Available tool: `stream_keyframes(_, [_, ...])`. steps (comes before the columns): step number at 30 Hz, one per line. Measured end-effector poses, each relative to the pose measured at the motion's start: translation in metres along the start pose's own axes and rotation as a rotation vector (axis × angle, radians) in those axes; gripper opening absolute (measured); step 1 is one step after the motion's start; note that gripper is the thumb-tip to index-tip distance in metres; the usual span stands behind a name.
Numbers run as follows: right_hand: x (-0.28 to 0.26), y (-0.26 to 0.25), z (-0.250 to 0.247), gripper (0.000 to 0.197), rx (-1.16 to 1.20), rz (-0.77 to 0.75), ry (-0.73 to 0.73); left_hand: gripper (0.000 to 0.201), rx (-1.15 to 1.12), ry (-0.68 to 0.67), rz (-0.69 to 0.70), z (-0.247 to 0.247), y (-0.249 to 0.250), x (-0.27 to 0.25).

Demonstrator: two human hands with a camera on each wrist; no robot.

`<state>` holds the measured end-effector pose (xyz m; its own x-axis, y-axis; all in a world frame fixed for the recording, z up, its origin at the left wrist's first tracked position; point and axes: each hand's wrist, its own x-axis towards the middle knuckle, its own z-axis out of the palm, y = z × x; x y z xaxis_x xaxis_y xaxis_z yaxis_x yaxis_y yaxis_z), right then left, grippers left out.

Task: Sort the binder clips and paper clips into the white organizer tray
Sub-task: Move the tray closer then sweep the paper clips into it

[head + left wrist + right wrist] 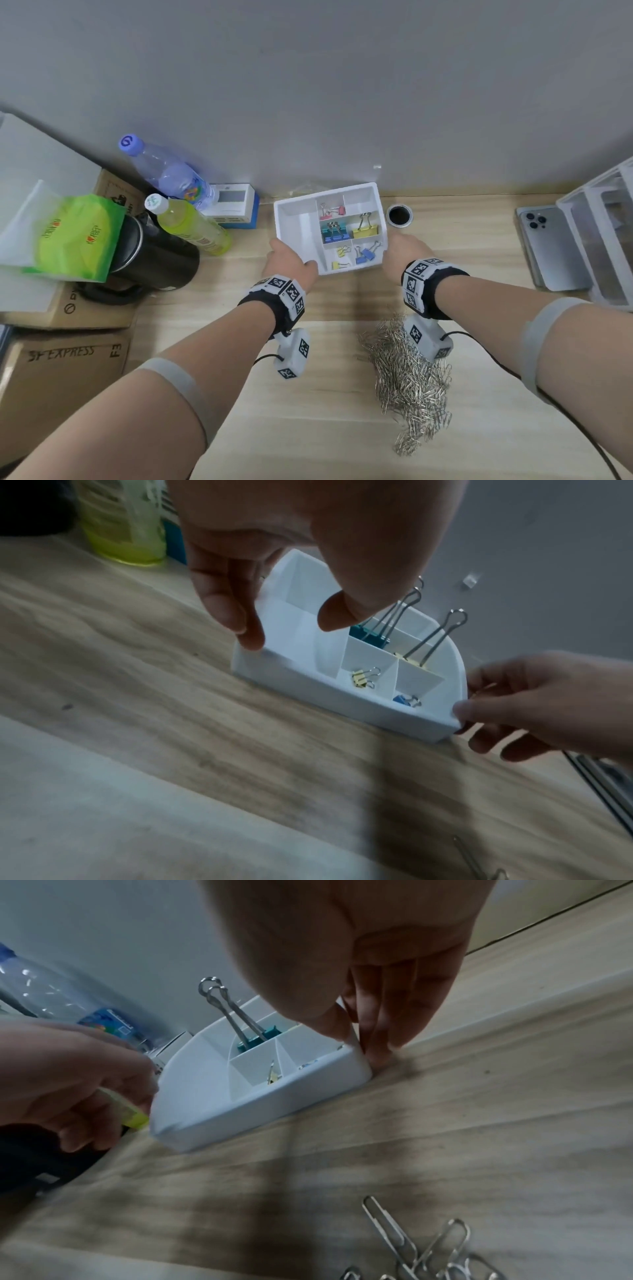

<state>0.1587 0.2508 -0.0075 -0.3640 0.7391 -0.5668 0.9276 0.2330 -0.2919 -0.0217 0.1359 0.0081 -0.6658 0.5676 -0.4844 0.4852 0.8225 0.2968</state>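
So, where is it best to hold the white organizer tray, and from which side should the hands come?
Hold the white organizer tray by its two near corners, one hand from each side, as the left hand and right hand grip it now. The outer walls are plain and upright, and clip handles stick up from the middle compartments, so coming from above is awkward.

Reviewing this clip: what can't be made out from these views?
- Right hand fingers: the head view hides them behind the hand's back.
- Pink clips: too small in the head view to count; unseen in wrist views.
- Paper clips: right wrist camera covers the pile's top; wrist views cut it off.
- Tray underside: hidden everywhere.
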Motion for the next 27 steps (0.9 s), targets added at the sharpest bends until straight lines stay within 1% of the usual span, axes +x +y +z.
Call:
stream_keyframes(3, [0.001,-0.006,-0.002,0.027,-0.034,-0.040,-0.005,0.037,0.067,-0.033,-0.101,-0.006,-0.006,-0.005])
stream_keyframes(4, [0.001,-0.007,-0.002,0.029,-0.054,-0.053,-0.002,0.032,0.092,-0.064,-0.121,-0.007,-0.009,-0.006])
stream_keyframes(5, [-0.001,-0.010,-0.002,0.030,-0.082,-0.065,0.001,0.029,0.140,-0.115,-0.119,-0.008,-0.013,-0.007])
stream_keyframes(7, [-0.005,-0.014,0.000,0.031,-0.138,-0.084,0.005,0.037,0.282,-0.197,-0.099,-0.009,-0.023,-0.009])
stream_keyframes(8, [-0.008,-0.016,0.001,0.032,-0.160,-0.093,0.003,0.038,0.350,-0.215,-0.083,-0.009,-0.028,-0.011])
stream_keyframes(10, [-0.015,-0.020,0.005,0.033,-0.195,-0.119,0.001,0.036,0.468,-0.221,-0.050,-0.011,-0.037,-0.018])
stream_keyframes(12, [-0.020,-0.024,0.011,0.037,-0.226,-0.154,-0.001,0.037,0.540,-0.198,-0.021,-0.016,-0.044,-0.026])
stream_keyframes(15, [-0.031,-0.033,0.021,0.045,-0.252,-0.210,-0.026,0.027,0.519,-0.106,0.001,-0.023,-0.050,-0.035])
stream_keyframes(17, [-0.039,-0.041,0.025,0.050,-0.275,-0.253,-0.054,0.025,0.525,-0.052,0.005,-0.026,-0.051,-0.042])
stream_keyframes(18, [-0.044,-0.045,0.027,0.049,-0.289,-0.275,-0.074,0.028,0.529,-0.029,0.003,-0.025,-0.054,-0.044])
stream_keyframes(20, [-0.054,-0.051,0.031,0.041,-0.323,-0.317,-0.118,0.046,0.505,-0.007,-0.024,-0.022,-0.066,-0.048])
stream_keyframes(22, [-0.059,-0.053,0.037,0.034,-0.325,-0.339,-0.140,0.058,0.450,-0.037,-0.051,-0.016,-0.079,-0.048])
stream_keyframes(23, [-0.061,-0.053,0.041,0.034,-0.307,-0.342,-0.144,0.059,0.410,-0.069,-0.056,-0.013,-0.084,-0.049])
stream_keyframes(25, [-0.063,-0.050,0.050,0.039,-0.233,-0.328,-0.141,0.051,0.343,-0.117,-0.050,-0.009,-0.092,-0.052])
stream_keyframes(27, [-0.066,-0.043,0.058,0.044,-0.145,-0.302,-0.126,0.041,0.337,-0.129,-0.023,-0.008,-0.097,-0.057])
